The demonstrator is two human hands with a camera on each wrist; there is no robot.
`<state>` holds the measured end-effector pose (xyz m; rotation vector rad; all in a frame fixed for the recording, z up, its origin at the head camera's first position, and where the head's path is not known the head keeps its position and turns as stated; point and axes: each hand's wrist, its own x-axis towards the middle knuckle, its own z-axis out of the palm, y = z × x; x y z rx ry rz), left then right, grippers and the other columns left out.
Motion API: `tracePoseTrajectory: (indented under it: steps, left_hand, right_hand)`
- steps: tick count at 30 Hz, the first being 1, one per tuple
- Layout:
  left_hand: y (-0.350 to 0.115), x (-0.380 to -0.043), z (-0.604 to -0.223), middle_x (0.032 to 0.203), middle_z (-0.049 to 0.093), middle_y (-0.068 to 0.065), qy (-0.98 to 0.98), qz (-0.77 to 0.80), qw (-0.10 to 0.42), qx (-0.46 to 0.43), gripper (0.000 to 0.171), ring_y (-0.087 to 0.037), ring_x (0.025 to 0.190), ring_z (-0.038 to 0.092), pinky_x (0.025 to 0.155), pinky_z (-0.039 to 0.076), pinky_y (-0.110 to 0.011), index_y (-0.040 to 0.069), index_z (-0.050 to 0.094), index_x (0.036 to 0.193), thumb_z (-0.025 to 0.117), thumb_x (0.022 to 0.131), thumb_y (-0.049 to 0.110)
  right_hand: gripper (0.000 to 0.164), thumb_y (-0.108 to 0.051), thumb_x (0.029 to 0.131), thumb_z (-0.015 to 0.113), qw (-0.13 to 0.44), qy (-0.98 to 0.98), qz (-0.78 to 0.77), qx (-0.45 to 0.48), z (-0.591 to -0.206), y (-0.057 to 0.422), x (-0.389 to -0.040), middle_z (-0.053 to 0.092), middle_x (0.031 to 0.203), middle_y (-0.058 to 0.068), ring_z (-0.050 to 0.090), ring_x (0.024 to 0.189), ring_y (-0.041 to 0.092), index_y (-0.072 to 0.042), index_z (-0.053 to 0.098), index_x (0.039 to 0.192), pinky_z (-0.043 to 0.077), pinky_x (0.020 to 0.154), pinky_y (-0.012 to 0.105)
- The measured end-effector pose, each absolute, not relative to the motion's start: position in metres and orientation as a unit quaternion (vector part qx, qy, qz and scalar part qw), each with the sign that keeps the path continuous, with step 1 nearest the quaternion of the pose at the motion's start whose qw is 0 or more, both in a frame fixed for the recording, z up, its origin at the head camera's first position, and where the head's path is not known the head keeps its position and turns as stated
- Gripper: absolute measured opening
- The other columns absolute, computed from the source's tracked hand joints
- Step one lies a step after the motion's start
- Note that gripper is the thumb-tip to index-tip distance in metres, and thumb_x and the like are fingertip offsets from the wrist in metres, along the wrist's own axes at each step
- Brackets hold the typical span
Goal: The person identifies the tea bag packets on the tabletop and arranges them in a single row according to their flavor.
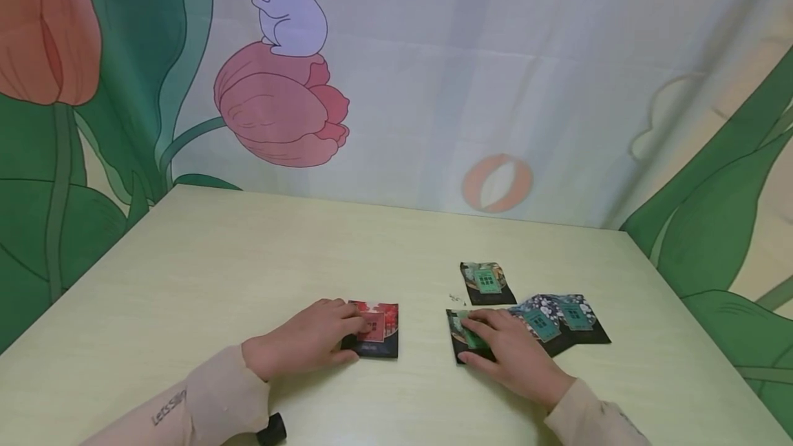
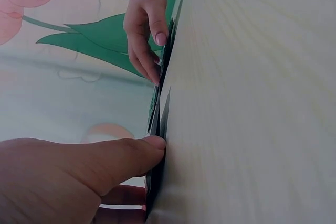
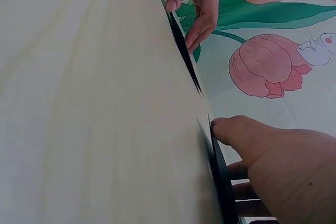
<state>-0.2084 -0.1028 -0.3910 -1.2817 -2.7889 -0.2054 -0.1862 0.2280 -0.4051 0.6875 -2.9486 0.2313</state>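
Note:
In the head view my left hand [image 1: 310,341] holds a flat red-and-dark packet [image 1: 388,337] by its left side, fingers over the printed face and thumb at the near edge. To its right, my right hand [image 1: 513,355] grips a green-and-dark packet [image 1: 457,337] in a similar way, covering much of it. Both wrist views show the packets edge-on, low over the table, with the left thumb [image 2: 123,158] and the right thumb [image 3: 231,129] against their edges. The undersides are dark; the fingers' far parts are partly hidden.
Another green-labelled packet [image 1: 488,282] lies behind the right hand. Two overlapping blue floral packets, one nearer [image 1: 541,324] and one farther right [image 1: 577,317], lie beside it. A black object [image 1: 271,429] shows by the left sleeve. A printed curtain [image 1: 421,88] hangs behind the pale table [image 1: 204,260].

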Motion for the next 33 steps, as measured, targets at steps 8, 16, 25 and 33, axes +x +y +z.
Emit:
tracePoseTrajectory:
  steps: [8, 16, 25, 33]
  left_hand:
    - [-0.104, -0.208, -0.391, 0.112, 0.064, 0.001, -0.906, -0.075, 0.031, -0.416, 0.034, -0.016, 0.102, 0.058, 0.096, 0.048, -0.037, 0.017, 0.065, 0.111, 0.075, 0.083, 0.035]
    - [-0.103, -0.207, -0.390, 0.109, 0.064, 0.002, -0.904, -0.078, 0.035, -0.419, 0.032, -0.015, 0.100, 0.058, 0.094, 0.049, -0.036, 0.017, 0.065, 0.109, 0.075, 0.083, 0.033]
    - [-0.104, -0.207, -0.390, 0.110, 0.065, 0.002, -0.905, -0.081, 0.031, -0.416, 0.032, -0.015, 0.100, 0.058, 0.094, 0.049, -0.037, 0.017, 0.065, 0.108, 0.076, 0.082, 0.033]
    - [-0.104, -0.207, -0.389, 0.106, 0.064, 0.002, -0.902, -0.076, 0.039, -0.423, 0.031, -0.013, 0.094, 0.056, 0.089, 0.050, -0.034, 0.016, 0.065, 0.107, 0.074, 0.083, 0.034]
  right_hand:
    - [0.058, -0.050, 0.089, 0.061, 0.051, -0.969, 0.075, 0.230, -0.407, 0.220, -0.188, 0.056, 0.134, 0.008, 0.051, 0.125, 0.029, -0.013, 0.058, 0.133, 0.041, 0.105, 0.052]
    - [0.058, -0.051, 0.089, 0.061, 0.043, -0.970, 0.077, 0.227, -0.406, 0.213, -0.190, 0.056, 0.133, 0.007, 0.051, 0.124, 0.028, -0.014, 0.058, 0.133, 0.041, 0.106, 0.050]
    - [0.059, -0.053, 0.088, 0.061, 0.035, -0.973, 0.076, 0.217, -0.405, 0.203, -0.192, 0.056, 0.132, 0.006, 0.050, 0.125, 0.026, -0.015, 0.058, 0.133, 0.040, 0.107, 0.049]
    - [0.058, -0.050, 0.088, 0.062, 0.039, -0.970, 0.077, 0.229, -0.404, 0.197, -0.193, 0.057, 0.130, 0.007, 0.051, 0.121, 0.027, -0.012, 0.058, 0.132, 0.042, 0.104, 0.048]
